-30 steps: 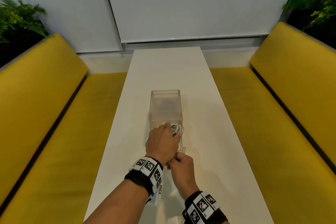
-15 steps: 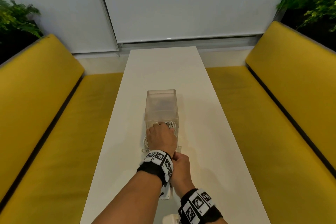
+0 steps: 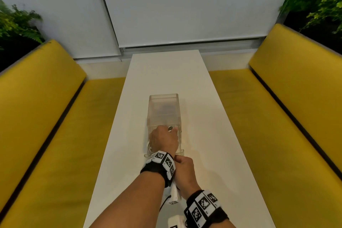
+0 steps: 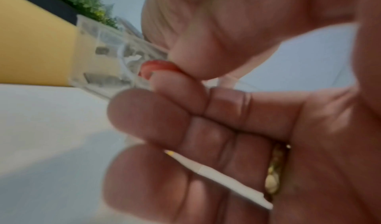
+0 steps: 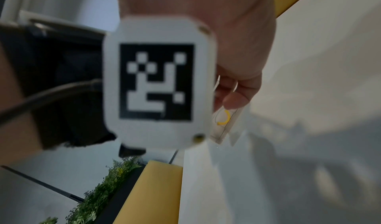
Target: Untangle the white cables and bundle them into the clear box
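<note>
A: Note hand positions. Left hand is down in the pulled-out drawer of the clear box, on the white table. In the left wrist view its fingers are curled, thumb meeting fingertip in a pinch, with a white cable end lying across the palm. White cable coils show just past the knuckles, inside the drawer.

B: And the right hand?

A: Closed on the drawer's front lip, just behind the left wrist; the thumb presses the clear plastic. A yellow tie shows through that lip.

B: Best practice for the seating step?

A: Judgement only: keep the right hand bracing the drawer so it cannot slide, press the coil flat to the floor, and tuck the loose plug end inside the loop before letting go. Any strand over the side wall would likely jam the drawer on closing. Blur hides whether one is.
</note>
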